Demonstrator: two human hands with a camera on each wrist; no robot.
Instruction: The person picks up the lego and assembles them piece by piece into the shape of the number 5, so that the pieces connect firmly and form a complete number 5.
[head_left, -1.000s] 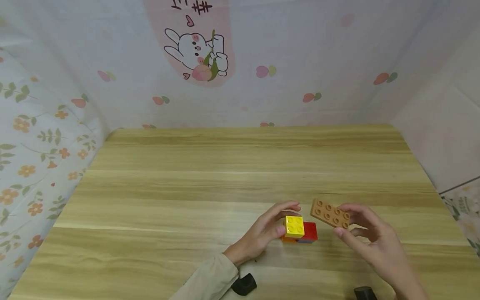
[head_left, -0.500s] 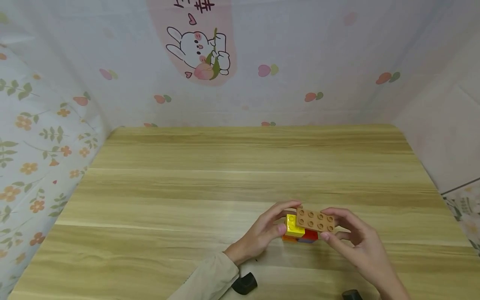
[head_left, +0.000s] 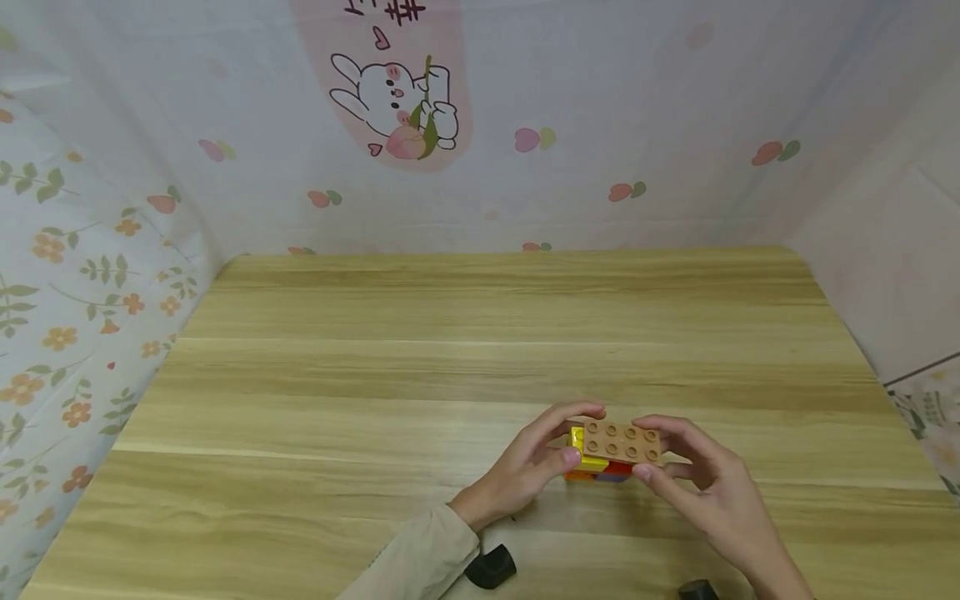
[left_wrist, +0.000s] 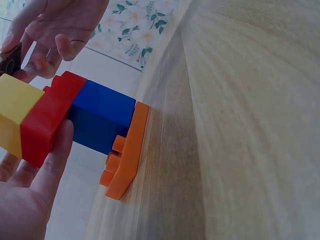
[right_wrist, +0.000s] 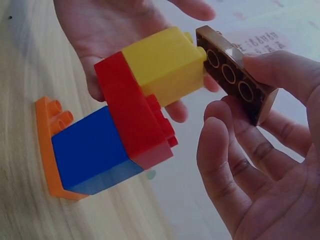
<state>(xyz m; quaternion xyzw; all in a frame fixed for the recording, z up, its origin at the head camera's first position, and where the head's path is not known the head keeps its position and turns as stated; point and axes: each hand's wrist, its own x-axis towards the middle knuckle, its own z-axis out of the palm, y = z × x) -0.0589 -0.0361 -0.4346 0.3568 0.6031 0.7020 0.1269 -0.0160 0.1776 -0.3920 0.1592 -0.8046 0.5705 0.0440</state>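
Note:
A tower of toy building bricks stands on the table: an orange plate (left_wrist: 129, 155) at the bottom, then a blue brick (right_wrist: 95, 152), a red plate (right_wrist: 127, 107) and a yellow brick (right_wrist: 162, 67). My left hand (head_left: 521, 467) steadies the tower around its upper bricks, thumb on the near side and fingers on the far side. Between thumb and fingers, my right hand (head_left: 708, 475) pinches a light brown eight-stud plate (head_left: 624, 442). One end of it meets the yellow brick's studs, tilted in the right wrist view, while the other end juts out to the right.
The wood-grain table (head_left: 375, 358) reaches back to a printed cloth backdrop (head_left: 570, 92). Near the left sleeve (head_left: 427, 554) lies a black curved piece (head_left: 491, 567). Another black piece (head_left: 697, 590) shows at the bottom edge by the right wrist.
My right hand has brought the brown plate leftward from beside the tower to over the yellow brick, covering most of its top in the head view. My left hand has stayed at the tower.

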